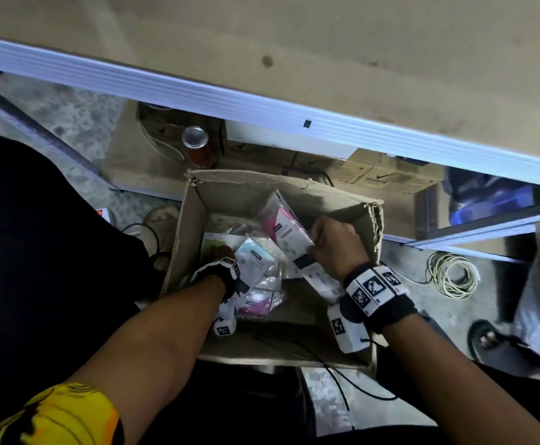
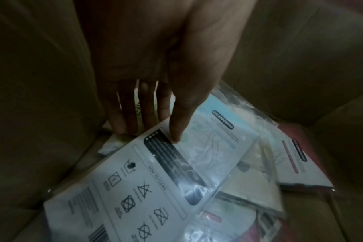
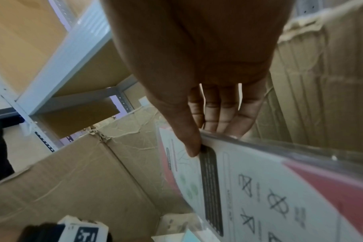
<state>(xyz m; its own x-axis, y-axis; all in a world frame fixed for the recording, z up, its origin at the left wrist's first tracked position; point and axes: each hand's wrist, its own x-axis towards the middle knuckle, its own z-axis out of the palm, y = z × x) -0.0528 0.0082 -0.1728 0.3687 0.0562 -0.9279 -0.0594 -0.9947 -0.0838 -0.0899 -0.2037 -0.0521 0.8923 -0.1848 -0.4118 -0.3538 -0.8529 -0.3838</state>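
A pink-and-white packet [image 1: 283, 228] in clear film is held tilted in the right half of the open cardboard box [image 1: 195, 203], its upper end raised above the other packets. Whether that end touches the back wall cannot be told. Its near edge is pinched by the right hand [image 1: 336, 244], thumb on the printed face and fingers behind, so the grip is clamped on it close to the torn right wall. A blue-and-white packet [image 2: 176, 172] is seen on the heap just beside the left wall. Its upper edge is pinched by the left hand [image 2: 162, 65], thumb on top and fingers behind. Bare box floor is seen along the front wall. Both wrists are angled down into the box.
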